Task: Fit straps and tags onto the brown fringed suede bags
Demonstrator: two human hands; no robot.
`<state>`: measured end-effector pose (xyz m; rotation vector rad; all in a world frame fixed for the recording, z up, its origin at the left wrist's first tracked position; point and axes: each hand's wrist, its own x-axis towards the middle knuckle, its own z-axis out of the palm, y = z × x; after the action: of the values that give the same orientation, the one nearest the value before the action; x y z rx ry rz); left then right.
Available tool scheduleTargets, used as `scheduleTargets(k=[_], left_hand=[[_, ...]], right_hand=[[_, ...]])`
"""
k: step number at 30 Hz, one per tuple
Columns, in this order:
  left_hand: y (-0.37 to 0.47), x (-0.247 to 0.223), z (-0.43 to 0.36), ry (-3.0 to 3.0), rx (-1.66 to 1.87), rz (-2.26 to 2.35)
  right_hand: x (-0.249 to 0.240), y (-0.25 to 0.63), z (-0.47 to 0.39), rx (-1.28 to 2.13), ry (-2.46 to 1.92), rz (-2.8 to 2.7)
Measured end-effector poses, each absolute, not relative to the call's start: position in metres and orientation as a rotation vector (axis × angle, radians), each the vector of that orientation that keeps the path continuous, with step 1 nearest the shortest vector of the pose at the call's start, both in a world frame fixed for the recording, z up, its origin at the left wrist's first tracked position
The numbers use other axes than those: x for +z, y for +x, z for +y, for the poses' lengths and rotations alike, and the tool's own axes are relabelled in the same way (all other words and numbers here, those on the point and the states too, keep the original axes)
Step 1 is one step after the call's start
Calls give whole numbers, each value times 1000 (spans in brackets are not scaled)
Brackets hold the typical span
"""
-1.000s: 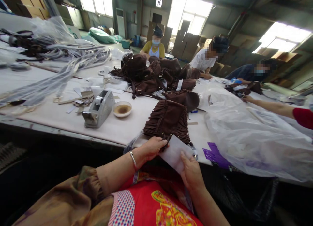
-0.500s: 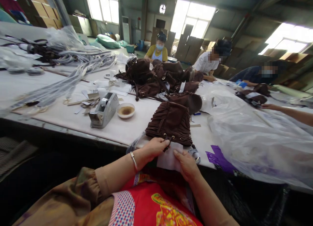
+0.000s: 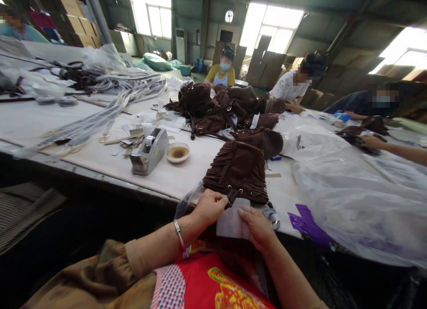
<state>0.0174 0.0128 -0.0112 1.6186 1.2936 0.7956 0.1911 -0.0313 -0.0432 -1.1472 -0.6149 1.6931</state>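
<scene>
A dark brown fringed bag (image 3: pixel 238 168) lies on the table edge in front of me, its opening with metal eyelets towards me. My left hand (image 3: pixel 211 206) pinches the bag's dark drawstring (image 3: pixel 231 197) near the eyelets. Between the thumb and fingers of my right hand (image 3: pixel 257 226) is a thin white sheet (image 3: pixel 232 220), which hangs just below the drawstring. Whether the sheet touches the drawstring I cannot tell. Some clear-wrapped strap (image 3: pixel 272 216) shows beside the bag's right corner.
A tape dispenser (image 3: pixel 150 152) and a small white dish (image 3: pixel 178 152) stand left of the bag. Behind are piled brown bags (image 3: pixel 230 106), and plastic-wrapped straps (image 3: pixel 113 99) lie left. Plastic sheeting (image 3: pixel 353 189) covers the right side. Several co-workers are around the table.
The whole view has shifted slightly, so things sit further right. Both my hands keep their grips. At the right, a co-worker's hand has moved onto a dark bag.
</scene>
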Motion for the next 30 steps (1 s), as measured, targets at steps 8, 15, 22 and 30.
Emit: scheduleTargets(k=[8, 15, 22, 30], left_hand=[[22, -8, 10, 1519, 796, 1322], [21, -11, 0, 1626, 781, 1407], [21, -20, -9, 1514, 871, 1324], [19, -32, -2, 1052, 816, 1264]], right_hand=[[-44, 180, -15, 1627, -1032, -457], [-36, 172, -15, 1704, -963, -520], [-34, 171, -9, 1615, -1135, -471], [-39, 172, -14, 1613, -1125, -496]])
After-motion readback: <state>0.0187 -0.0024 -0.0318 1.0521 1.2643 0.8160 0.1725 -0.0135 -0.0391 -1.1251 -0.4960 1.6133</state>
